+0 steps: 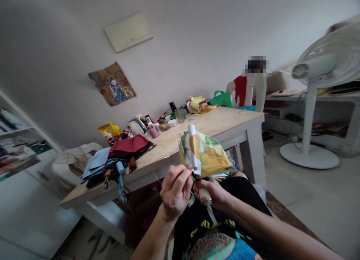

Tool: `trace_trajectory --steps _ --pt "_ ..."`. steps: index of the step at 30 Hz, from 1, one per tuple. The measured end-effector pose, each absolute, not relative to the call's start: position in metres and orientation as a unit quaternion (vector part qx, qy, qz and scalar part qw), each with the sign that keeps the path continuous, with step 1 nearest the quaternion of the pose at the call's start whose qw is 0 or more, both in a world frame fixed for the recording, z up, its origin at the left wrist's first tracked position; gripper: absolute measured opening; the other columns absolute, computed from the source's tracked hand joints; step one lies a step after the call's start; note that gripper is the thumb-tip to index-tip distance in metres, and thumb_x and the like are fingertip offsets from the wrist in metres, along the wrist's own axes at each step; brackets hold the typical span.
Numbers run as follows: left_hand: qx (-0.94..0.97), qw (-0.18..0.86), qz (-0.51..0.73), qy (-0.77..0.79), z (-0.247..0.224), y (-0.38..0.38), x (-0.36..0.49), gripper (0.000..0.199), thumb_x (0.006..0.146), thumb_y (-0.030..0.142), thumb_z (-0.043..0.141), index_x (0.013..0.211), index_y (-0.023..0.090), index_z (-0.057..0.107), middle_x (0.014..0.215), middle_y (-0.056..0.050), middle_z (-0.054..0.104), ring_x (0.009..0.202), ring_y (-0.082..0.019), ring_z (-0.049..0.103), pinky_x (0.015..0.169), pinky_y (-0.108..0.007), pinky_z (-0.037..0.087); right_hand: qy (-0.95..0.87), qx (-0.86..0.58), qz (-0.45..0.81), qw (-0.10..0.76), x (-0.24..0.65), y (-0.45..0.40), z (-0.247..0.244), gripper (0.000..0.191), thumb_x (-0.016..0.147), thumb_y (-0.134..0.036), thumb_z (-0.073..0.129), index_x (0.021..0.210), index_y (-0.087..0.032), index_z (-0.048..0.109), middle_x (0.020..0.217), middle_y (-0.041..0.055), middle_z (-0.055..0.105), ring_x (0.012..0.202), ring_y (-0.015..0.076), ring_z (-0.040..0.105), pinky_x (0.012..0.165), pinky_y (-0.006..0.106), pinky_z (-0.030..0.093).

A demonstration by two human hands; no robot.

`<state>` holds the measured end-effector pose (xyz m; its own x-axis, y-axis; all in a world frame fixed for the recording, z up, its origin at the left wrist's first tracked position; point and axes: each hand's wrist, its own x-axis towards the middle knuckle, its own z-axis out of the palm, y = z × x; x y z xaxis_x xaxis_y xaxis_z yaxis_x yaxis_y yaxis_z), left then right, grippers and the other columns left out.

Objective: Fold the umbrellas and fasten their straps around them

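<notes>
A folding umbrella [212, 155] with yellow, green and white patterned fabric points away from me above my lap. Its canopy is collapsed, with one part rolled at the left and loose fabric fanned out to the right. My right hand [215, 194] is wrapped round the pale handle, from which a light wrist strap [211, 215] hangs. Close beside it, my left hand [177, 188] pinches the lower left edge of the fabric. Its fingertips partly hide what they grip there. On the table's left end lie a dark red folded umbrella [131, 146] and a light blue one [97, 162].
A wooden table [225, 119] stands ahead, holding a kettle [137, 126], a pink cup [153, 131], a yellow bag [199, 105] and several small items along the wall. At right is a white fan [311, 121]. A person [240, 89] sits beyond the table.
</notes>
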<state>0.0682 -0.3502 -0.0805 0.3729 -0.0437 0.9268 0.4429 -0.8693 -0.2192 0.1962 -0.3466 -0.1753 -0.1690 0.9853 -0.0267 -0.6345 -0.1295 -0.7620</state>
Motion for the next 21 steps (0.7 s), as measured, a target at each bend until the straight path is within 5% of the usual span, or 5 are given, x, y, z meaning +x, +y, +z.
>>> trace_trajectory --steps 10,21 --pt "-0.789 0.284 -0.513 -0.182 -0.087 -0.338 0.071 0.030 0.081 -0.001 0.063 0.105 0.017 0.065 0.087 -0.005 0.063 0.078 -0.012 0.063 0.076 -0.022 0.052 -0.320 -0.317 0.686 0.571 0.195 -0.348 -0.179 0.017 0.056 -0.027 0.063 0.053 -0.011 0.059 0.047 0.0033 0.056 0.041 0.0092 0.050 0.043 0.021 0.035" --pt "-0.816 0.277 -0.475 -0.178 -0.074 -0.350 0.067 0.017 0.079 0.001 0.065 0.083 0.017 0.061 0.080 -0.005 0.059 0.074 -0.015 0.054 0.070 -0.027 0.050 -0.322 -0.313 0.678 0.581 0.196 -0.348 -0.181 0.015 0.056 -0.027 0.062 0.053 -0.012 0.059 0.047 0.0024 0.056 0.041 0.0093 0.049 0.042 0.022 0.035"
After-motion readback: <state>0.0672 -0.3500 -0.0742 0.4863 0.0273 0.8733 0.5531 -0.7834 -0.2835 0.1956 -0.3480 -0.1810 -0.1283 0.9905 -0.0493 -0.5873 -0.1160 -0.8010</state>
